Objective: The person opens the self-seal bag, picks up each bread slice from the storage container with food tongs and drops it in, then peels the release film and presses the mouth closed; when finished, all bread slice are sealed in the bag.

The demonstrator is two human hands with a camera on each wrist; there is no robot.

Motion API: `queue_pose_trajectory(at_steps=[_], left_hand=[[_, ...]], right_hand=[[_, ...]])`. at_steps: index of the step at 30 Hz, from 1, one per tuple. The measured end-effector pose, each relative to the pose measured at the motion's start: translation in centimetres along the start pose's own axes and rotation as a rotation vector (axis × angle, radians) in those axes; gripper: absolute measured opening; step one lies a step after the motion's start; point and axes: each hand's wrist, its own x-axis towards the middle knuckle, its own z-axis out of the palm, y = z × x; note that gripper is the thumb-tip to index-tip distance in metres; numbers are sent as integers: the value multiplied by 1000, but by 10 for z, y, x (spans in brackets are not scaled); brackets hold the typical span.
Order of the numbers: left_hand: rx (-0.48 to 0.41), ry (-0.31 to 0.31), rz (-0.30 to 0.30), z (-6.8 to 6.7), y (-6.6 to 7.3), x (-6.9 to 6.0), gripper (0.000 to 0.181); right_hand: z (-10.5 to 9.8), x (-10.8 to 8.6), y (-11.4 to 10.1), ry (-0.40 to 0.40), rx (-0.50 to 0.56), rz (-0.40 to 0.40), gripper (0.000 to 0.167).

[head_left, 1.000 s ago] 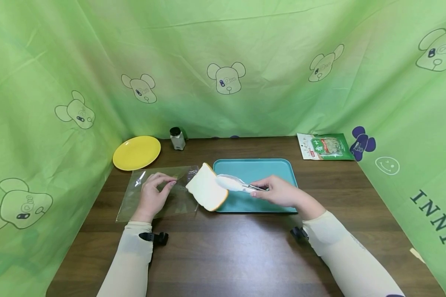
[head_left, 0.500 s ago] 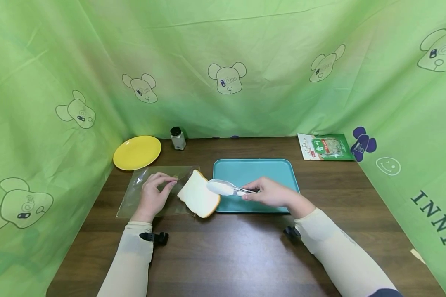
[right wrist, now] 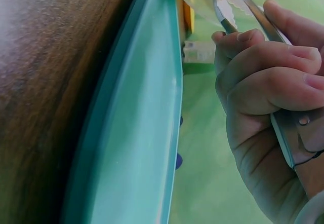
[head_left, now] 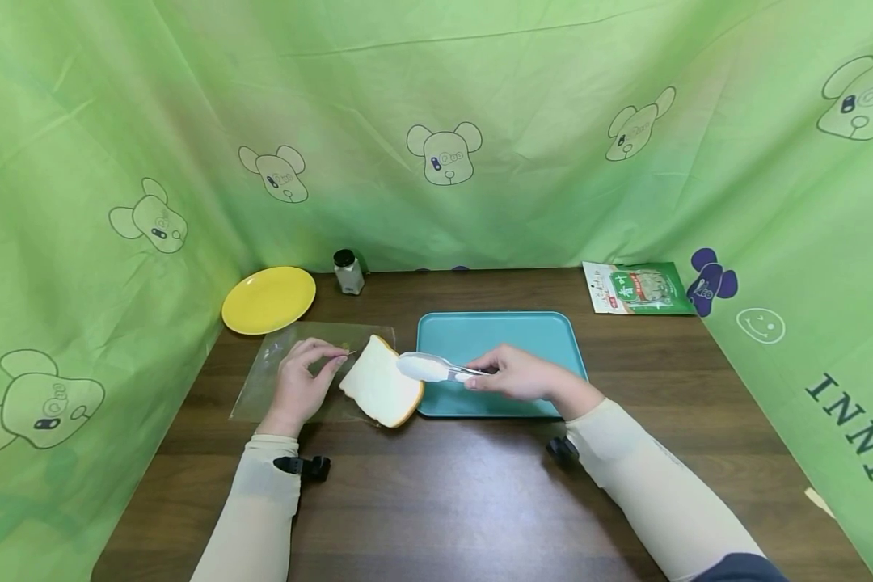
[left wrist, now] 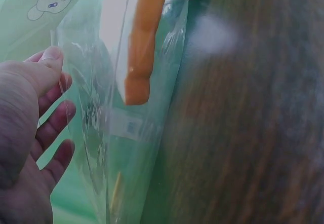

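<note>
My left hand (head_left: pixel 301 386) pinches the upper edge of a clear plastic bag (head_left: pixel 258 392) between thumb and fingertips. My right hand (head_left: pixel 515 373) grips metal tongs (head_left: pixel 423 367) with pale, broad tips. Held in those tips is a white slice of bread (head_left: pixel 381 381) with a brown crust, tilted just right of my left hand. In the left wrist view the slice's lower crust (left wrist: pixel 139 57) shows through the bag's film, so the slice is at least partly within it. The right wrist view has my fingers (right wrist: pixel 273 89) curled round the tongs' handles.
A teal tray (head_left: pixel 502 327) lies under and behind my right hand. At the back left are a yellow plate (head_left: pixel 269 299) and a black-lidded jar (head_left: pixel 348 273). A green and white packet (head_left: pixel 640 288) lies at the back right. Green cloth (head_left: pixel 436 218) encloses the table.
My right hand has moved left with the tongs, carrying the bread slice from the tray's left edge over the bag. The left hand stays in place, still pinching the bag.
</note>
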Motion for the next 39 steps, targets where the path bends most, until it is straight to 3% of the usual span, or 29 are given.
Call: queue_pose_trajectory(at_steps=[22,39], left_hand=[[-9,0,-19,0,3,1,11],[-22,29,2,1,5,1,13]], right_hand=[[7,28,-3,-57,60,13,38],[12,46,-12,-51,23,3,35]])
